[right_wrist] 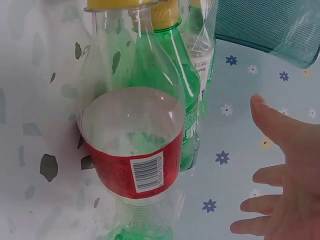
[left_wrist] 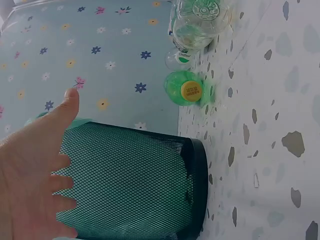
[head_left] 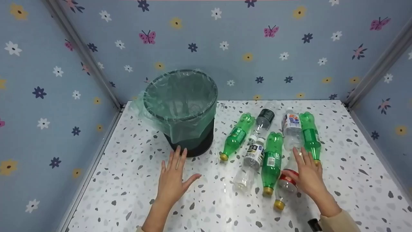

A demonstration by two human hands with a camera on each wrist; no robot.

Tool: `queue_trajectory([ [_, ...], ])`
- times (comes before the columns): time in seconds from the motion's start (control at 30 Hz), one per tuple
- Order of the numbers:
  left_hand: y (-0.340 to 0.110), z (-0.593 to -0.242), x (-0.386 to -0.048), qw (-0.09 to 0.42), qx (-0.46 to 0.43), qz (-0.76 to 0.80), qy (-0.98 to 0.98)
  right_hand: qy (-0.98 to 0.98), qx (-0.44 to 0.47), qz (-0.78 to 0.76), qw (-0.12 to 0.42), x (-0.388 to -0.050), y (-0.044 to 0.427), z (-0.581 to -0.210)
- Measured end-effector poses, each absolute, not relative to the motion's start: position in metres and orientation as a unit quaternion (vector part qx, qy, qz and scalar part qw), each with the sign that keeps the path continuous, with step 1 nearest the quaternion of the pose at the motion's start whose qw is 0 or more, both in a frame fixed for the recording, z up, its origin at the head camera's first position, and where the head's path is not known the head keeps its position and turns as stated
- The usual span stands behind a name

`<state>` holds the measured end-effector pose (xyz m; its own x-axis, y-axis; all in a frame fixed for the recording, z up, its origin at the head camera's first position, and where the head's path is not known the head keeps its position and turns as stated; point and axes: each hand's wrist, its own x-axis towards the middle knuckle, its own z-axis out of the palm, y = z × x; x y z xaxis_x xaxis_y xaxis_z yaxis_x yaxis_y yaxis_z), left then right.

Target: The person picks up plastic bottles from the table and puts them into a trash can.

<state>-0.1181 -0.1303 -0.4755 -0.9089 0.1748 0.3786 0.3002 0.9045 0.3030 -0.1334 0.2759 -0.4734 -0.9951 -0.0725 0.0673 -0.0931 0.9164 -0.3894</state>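
Note:
My left hand [head_left: 173,180], fingers spread and holding nothing, hovers in front of the black mesh trash bin [head_left: 206,138], which is lined with a thin green bag [head_left: 180,129]. With its fingers straight, my right hand [head_left: 309,175] hangs above a clear bottle with a red label [head_left: 286,185] and grips nothing. In the right wrist view that red-labelled bottle [right_wrist: 135,165] lies apart from the fingers. Left of it lies a green bottle [head_left: 272,164] with a yellow cap. Another green bottle [head_left: 311,138] lies beyond my right hand, beside a clear bottle with a white label [head_left: 292,129].
Nearer the bin lie a green bottle [head_left: 237,137], a dark-labelled clear bottle [head_left: 264,119] and a clear bottle with a black-and-white label [head_left: 254,158]. The speckled white tabletop [head_left: 119,183] meets a flowered blue back wall [head_left: 206,42] and side panels.

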Motion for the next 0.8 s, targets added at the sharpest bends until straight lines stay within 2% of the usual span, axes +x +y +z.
queue_trajectory([
  [0.3, -0.139, -0.456, -0.125, 0.310, -0.152, -0.260, -0.902, -0.975, 0.038, 0.208, 0.074, -0.139, 0.280, -0.471],
  [0.43, -0.145, -0.443, -0.131, 0.351, -0.141, -0.282, -0.882, -0.972, 0.034, 0.214, 0.086, -0.142, 0.285, -0.469],
  [0.6, -0.155, -0.423, -0.143, 0.378, -0.119, -0.312, -0.863, -0.973, 0.023, 0.208, 0.095, -0.148, 0.292, -0.467],
  [0.8, -0.170, -0.401, -0.161, 0.375, -0.077, -0.380, -0.842, -0.970, 0.004, 0.222, 0.095, -0.156, 0.302, -0.465],
])
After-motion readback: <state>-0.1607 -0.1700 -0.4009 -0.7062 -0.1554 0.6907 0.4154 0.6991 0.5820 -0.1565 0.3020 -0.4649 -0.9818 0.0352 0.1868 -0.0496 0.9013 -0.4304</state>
